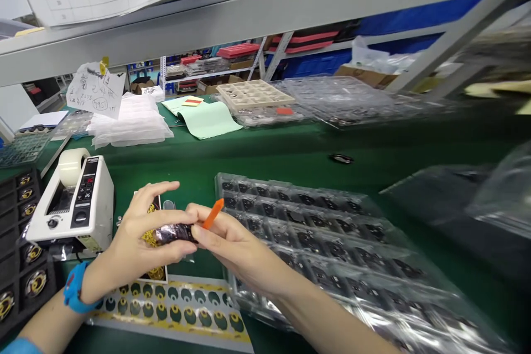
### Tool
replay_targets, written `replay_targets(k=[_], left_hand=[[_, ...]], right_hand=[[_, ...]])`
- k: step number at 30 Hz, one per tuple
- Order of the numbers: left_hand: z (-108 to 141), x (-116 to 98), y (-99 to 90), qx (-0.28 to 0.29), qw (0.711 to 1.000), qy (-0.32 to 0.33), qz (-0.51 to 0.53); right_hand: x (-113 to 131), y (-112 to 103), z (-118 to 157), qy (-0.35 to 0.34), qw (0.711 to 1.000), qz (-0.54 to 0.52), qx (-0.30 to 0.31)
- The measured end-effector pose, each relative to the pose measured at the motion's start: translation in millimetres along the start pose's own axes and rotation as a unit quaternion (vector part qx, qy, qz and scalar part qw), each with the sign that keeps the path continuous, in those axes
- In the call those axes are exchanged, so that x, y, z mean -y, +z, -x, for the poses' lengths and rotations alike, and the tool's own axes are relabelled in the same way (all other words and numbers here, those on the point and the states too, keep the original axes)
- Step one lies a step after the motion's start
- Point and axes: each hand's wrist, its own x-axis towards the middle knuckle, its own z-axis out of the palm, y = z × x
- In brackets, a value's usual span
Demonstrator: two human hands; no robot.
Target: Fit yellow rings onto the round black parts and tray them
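My left hand (139,229), with a blue wristband (76,287), grips a small shiny dark part (172,233) between thumb and fingers. Its index finger is raised off the part. My right hand (232,246) pinches an orange stick (214,213) with a pointed end, which sticks up past the fingertips. The right thumb and fingertips meet the right end of the dark part. Below my hands is a white-edged box (160,275) with yellow strands in it, partly hidden by the left hand. A sheet of round stickers (174,312) lies in front.
A clear plastic tray (309,215) of black parts stands at the right. At the left are a tape dispenser (93,204) and a black foam tray (20,249) with round parts. A dark object (341,158) lies farther back. A grey shelf beam (249,11) crosses above.
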Motion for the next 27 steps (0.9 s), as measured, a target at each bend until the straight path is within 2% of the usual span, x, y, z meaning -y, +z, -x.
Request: replay_targets(k=[5,10,13,16,18,19,21,22,23,24,26,27], left_hand=[[0,2,2.2,0.028,0.999,-0.001,0.025],[-4,-4,0.4,0.050,0.998,-0.038,0.025],[4,-11,-7.8,0.050,0.995,-0.081,0.022],[34,-22,-22.3,0.041,0.991,-0.124,-0.023],[67,-31,-31.7,0.036,0.987,-0.140,-0.065],[86,-34,-35.9,0.025,0.985,-0.151,-0.085],[127,-39,-44.2,-0.031,0.971,-0.185,-0.147],[147,-40,-49.4,-0.073,0.955,-0.211,-0.197],[166,-39,-55.8,-0.116,0.930,-0.239,-0.255],[184,-38,-63.7,-0.165,0.893,-0.271,-0.320],[217,-34,-83.6,-0.231,0.829,-0.332,-0.387],[230,-33,-94.5,-0.250,0.802,-0.360,-0.407]], right_hand=[[-10,3,-2,0.038,0.997,-0.072,-0.003],[-23,8,-7,0.044,0.990,-0.132,-0.006],[-21,11,-3,0.050,0.990,-0.131,-0.010],[-13,-6,0,0.056,0.997,-0.050,-0.035],[-11,-31,-9,0.051,0.995,0.078,-0.039],[-12,-46,-18,0.056,0.985,0.158,-0.027],[-17,-74,-45,0.106,0.936,0.337,0.016],[-21,-85,-61,0.134,0.889,0.438,0.021],[-26,-94,-79,0.160,0.829,0.536,0.022],[-30,-100,-95,0.182,0.768,0.614,0.014],[-37,-104,-124,0.201,0.693,0.693,-0.006],[-41,-102,-135,0.204,0.671,0.713,-0.016]])
